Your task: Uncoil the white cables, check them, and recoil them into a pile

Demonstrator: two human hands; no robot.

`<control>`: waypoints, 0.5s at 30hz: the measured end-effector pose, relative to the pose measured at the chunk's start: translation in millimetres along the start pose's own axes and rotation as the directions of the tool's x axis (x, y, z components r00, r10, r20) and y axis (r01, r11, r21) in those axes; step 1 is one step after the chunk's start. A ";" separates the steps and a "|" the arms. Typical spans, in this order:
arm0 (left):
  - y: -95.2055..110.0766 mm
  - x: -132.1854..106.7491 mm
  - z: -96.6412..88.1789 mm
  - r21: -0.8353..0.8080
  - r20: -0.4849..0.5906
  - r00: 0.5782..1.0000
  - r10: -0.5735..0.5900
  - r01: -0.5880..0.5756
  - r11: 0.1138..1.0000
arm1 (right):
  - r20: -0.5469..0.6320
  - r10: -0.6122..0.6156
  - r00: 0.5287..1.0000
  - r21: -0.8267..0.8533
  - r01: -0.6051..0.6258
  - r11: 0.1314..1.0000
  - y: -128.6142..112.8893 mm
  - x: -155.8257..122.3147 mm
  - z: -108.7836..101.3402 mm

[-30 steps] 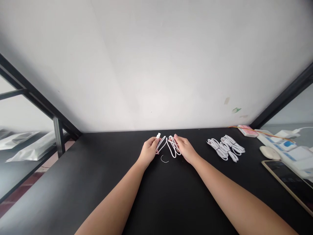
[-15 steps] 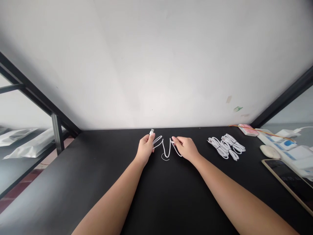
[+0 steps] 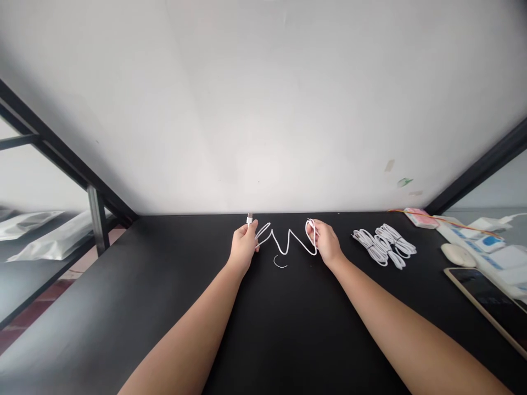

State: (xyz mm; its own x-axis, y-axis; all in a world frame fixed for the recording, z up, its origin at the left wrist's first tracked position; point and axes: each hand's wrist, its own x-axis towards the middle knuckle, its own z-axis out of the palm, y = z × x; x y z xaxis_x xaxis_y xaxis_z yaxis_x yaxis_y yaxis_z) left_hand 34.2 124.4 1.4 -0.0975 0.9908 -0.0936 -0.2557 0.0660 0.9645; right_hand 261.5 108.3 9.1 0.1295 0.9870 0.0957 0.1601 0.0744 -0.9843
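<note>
A white USB cable stretches in a wavy line between my two hands, above the black table. Closed around one end of it is my left hand, with the USB plug sticking up past the thumb and a few loops beside the fingers. My right hand pinches the other part, where a loop hangs at the fingertips; the far end is hidden by the fingers. Below the cable, a short thin white tie lies curved on the table.
Several bundled white cables lie right of my right hand. Farther right are a pink box, a white rounded case, a phone and a power strip with chargers. Plastic-wrapped packages rest on a shelf at left.
My right hand has moved right, spreading the cable wider, and a loop now shows at its fingers. The left hand has barely moved; its plug has tilted slightly.
</note>
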 end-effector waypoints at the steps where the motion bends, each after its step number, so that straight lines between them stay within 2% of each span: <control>1: 0.0 0.1 0.0 0.008 0.001 1.000 -0.002 0.002 1.000 | 0.033 0.020 0.999 0.053 -0.021 0.998 -0.1 0.5 -0.2; 3: -0.5 0.2 0.0 0.033 0.007 1.000 -0.006 0.005 0.999 | 0.062 0.030 0.998 0.070 -0.034 0.997 -0.1 1.0 0.1; 6: -2.4 -1.1 0.2 0.111 0.048 0.999 -0.002 -0.003 0.994 | 0.098 0.017 0.995 -0.048 -0.012 0.999 -0.3 -0.3 2.3; 11: -4.3 -6.5 1.0 0.319 0.140 0.988 0.058 -0.100 0.942 | 0.273 -0.007 0.962 -0.238 0.074 0.968 -2.2 -6.5 6.1; 15: -1.9 -8.5 1.6 0.416 0.156 0.985 0.078 -0.137 0.899 | 0.343 -0.060 0.937 -0.258 0.156 0.953 -4.0 -11.0 8.0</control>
State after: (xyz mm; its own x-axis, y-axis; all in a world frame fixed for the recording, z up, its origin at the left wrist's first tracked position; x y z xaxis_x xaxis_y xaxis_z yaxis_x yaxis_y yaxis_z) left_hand 37.0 116.1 0.8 0.0336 0.9992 0.0219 0.1837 -0.0277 0.9826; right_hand 251.7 98.3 10.7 -0.2243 0.9696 0.0982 0.4253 0.1881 -0.8853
